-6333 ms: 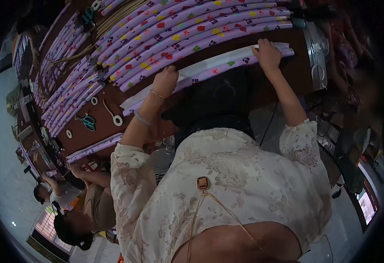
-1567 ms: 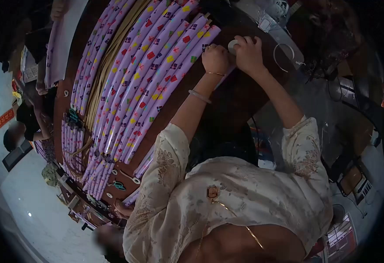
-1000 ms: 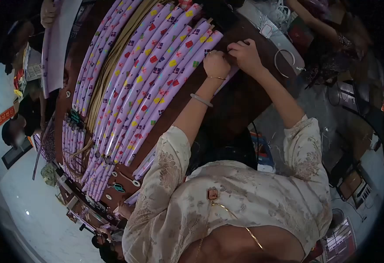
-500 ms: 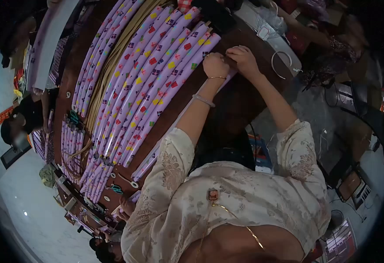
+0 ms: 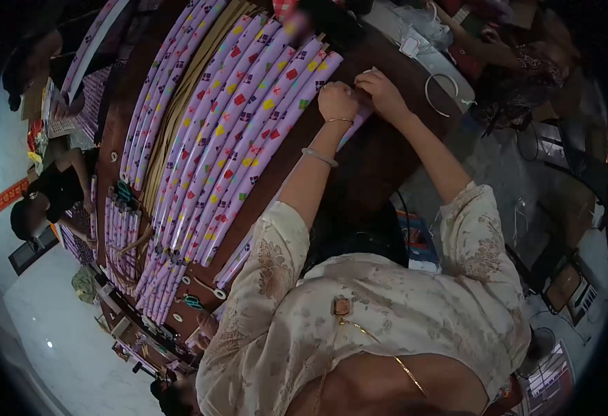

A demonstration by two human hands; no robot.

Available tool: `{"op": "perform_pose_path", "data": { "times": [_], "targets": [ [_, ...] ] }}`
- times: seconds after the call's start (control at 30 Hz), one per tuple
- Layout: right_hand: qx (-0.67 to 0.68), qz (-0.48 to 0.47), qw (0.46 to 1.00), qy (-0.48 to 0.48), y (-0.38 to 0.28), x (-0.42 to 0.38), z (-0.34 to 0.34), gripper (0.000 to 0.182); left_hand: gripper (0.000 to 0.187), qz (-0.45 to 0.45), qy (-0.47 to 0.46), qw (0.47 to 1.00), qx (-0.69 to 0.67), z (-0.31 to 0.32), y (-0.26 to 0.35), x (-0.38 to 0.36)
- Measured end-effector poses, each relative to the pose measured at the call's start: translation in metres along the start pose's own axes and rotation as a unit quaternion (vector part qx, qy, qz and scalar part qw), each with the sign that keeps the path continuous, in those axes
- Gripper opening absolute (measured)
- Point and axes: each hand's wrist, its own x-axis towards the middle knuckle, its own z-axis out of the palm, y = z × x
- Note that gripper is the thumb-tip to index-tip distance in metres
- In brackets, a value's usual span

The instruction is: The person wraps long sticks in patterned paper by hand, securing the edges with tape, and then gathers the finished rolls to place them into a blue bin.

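Both my hands are at the far end of a narrow purple roll of patterned wrapping paper (image 5: 357, 129), which runs back beneath my left forearm. My left hand (image 5: 337, 102) is closed, its fingers curled at the roll's end. Close beside it, my right hand (image 5: 380, 91) has its fingers bent and pressed together at the same end. The exact grip is hidden by the fingers. To the left lies a broad row of purple wrapping paper rolls (image 5: 248, 118) printed with red, yellow and green shapes.
Brown paper strips (image 5: 179, 125) lie among the rolls on the dark table (image 5: 380, 163). Tape rolls (image 5: 219, 294) and teal-handled scissors (image 5: 193, 301) are near the lower left edge. A white ring-shaped band (image 5: 437, 111) lies at right. A person in black (image 5: 68, 180) works across the table.
The view has shifted slightly. My hands stay together at the roll's end, with little finger movement. Across the table, the person in black has leaned and moved an arm.
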Motion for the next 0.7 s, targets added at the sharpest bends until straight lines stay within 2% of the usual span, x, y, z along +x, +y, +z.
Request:
{"op": "perform_pose_path", "data": {
  "times": [0.3, 0.37, 0.4, 0.47, 0.5, 0.57, 0.6, 0.7],
  "targets": [
    [0.018, 0.02, 1.0, -0.004, -0.003, 0.0, -0.001, 0.014, 0.007, 0.028, 0.029, 0.998, 0.05, 0.007, -0.007, -0.001],
    [0.021, 0.01, 1.0, 0.006, -0.003, 0.001, -0.001, 0.015, 0.01, 0.03, -0.027, 0.999, 0.003, -0.002, -0.006, -0.003],
    [0.025, 0.007, 1.0, 0.018, -0.002, 0.002, 0.0, 0.015, 0.01, 0.029, -0.026, 0.999, 0.003, -0.007, -0.002, -0.006],
    [0.028, -0.001, 0.999, 0.029, -0.002, 0.003, -0.002, 0.016, 0.035, 0.035, -0.025, 0.998, 0.039, -0.019, 0.007, -0.01],
    [0.028, 0.023, 0.999, 0.033, -0.002, 0.003, -0.003, 0.016, 0.035, 0.033, -0.021, 0.998, 0.038, -0.023, 0.009, -0.011],
    [0.027, 0.04, 0.998, 0.036, -0.001, 0.005, -0.008, 0.016, 0.062, -0.003, -0.083, 0.995, 0.062, -0.031, 0.013, -0.011],
    [0.007, 0.038, 0.999, 0.035, 0.002, 0.004, -0.01, 0.017, 0.07, 0.027, -0.069, 0.994, 0.078, -0.031, 0.009, -0.011],
    [-0.039, 0.032, 0.998, 0.045, 0.003, 0.002, -0.005, 0.018, 0.064, 0.022, -0.059, 0.998, 0.031, -0.036, 0.003, -0.017]
  ]
}}
